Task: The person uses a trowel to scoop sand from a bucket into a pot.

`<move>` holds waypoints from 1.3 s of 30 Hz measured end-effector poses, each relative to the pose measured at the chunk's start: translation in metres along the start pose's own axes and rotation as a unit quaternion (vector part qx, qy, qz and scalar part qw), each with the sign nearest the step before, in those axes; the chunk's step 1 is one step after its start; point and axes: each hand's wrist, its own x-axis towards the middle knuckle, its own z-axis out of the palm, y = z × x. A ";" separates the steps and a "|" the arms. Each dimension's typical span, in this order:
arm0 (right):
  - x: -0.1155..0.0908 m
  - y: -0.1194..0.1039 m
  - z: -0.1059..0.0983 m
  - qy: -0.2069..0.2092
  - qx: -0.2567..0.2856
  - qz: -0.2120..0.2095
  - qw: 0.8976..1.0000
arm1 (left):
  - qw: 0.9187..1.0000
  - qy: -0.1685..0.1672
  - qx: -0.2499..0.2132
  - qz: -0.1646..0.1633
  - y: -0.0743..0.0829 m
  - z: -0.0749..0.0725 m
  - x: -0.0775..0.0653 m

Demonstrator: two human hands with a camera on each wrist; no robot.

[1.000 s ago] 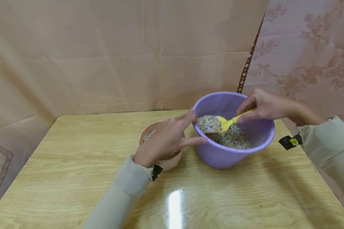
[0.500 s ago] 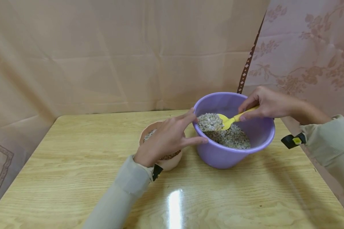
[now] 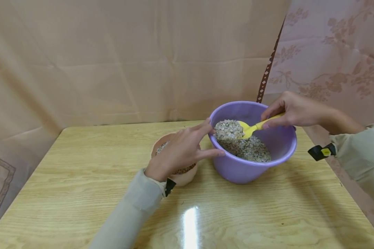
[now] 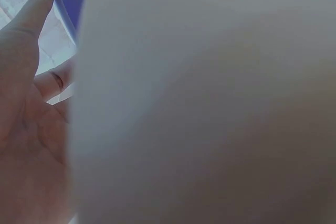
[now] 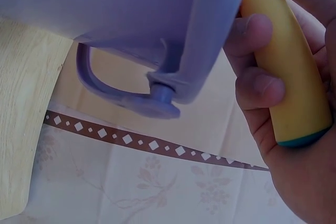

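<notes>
In the head view my right hand [image 3: 302, 110] grips a yellow hand trowel [image 3: 252, 130] by its handle. The trowel's blade carries a heap of pale gravel [image 3: 229, 129] and is held inside a purple bucket [image 3: 252, 169], over more gravel at the bottom. My fingers curl round the yellow handle [image 5: 289, 72] with its teal end in the right wrist view. My left hand [image 3: 184, 148] touches the bucket's near left rim, thumb and fingers spread and fairly straight. Beneath that hand stands a peach-coloured pot [image 3: 187, 178], partly hidden, with gravel and brown bits in it.
Everything stands on a wood-grain table [image 3: 96, 173]. A beige cloth [image 3: 127, 62] hangs behind it, and a floral cloth [image 3: 336, 62] covers the right side. The bucket's purple carry handle [image 5: 115, 95] hangs at its side. A sleeve covers much of the left wrist view.
My right hand and the loaded trowel have risen slightly and shifted a little to the right, with the gravel still heaped on the blade. My left hand stays at the rim.
</notes>
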 end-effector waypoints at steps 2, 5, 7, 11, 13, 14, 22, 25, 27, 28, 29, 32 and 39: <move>0.000 -0.001 -0.001 -0.001 0.005 0.000 1.000 | 1.000 -0.002 0.002 -0.001 -0.001 -0.001 0.000; -0.001 -0.001 -0.002 0.000 0.009 -0.004 1.000 | 1.000 -0.005 0.007 -0.002 -0.001 -0.002 0.001; -0.001 -0.002 -0.003 0.003 0.010 -0.004 1.000 | 1.000 -0.007 0.008 -0.004 -0.002 -0.003 0.001; -0.002 -0.003 -0.005 0.010 0.001 0.005 1.000 | 1.000 -0.014 0.014 -0.008 -0.002 -0.004 0.001; -0.003 -0.004 -0.006 0.013 -0.004 0.014 1.000 | 1.000 -0.016 0.017 -0.009 -0.002 -0.004 0.001; -0.004 -0.005 -0.007 0.014 -0.006 0.017 1.000 | 1.000 -0.017 0.018 -0.010 -0.002 -0.003 0.001; -0.007 -0.011 -0.010 0.010 -0.002 0.011 1.000 | 0.999 -0.016 0.027 -0.006 -0.002 -0.004 -0.001; -0.008 -0.013 -0.011 0.008 0.003 0.002 1.000 | 0.999 -0.017 0.028 -0.002 -0.003 -0.004 0.000; -0.008 -0.014 -0.012 0.008 0.002 0.002 1.000 | 0.999 -0.018 0.029 -0.002 -0.003 -0.004 0.000; -0.008 -0.014 -0.012 0.008 0.000 0.002 1.000 | 0.999 -0.019 0.030 -0.004 -0.004 -0.004 -0.001; -0.007 -0.014 -0.013 0.008 -0.002 0.004 1.000 | 0.999 -0.020 0.030 -0.006 -0.004 -0.004 -0.001; -0.007 -0.016 -0.014 0.010 -0.009 0.013 1.000 | 0.999 -0.026 0.025 -0.016 -0.005 -0.005 -0.002; -0.006 -0.023 -0.017 0.008 -0.020 0.036 0.999 | 0.999 -0.040 0.012 -0.032 -0.007 -0.011 -0.009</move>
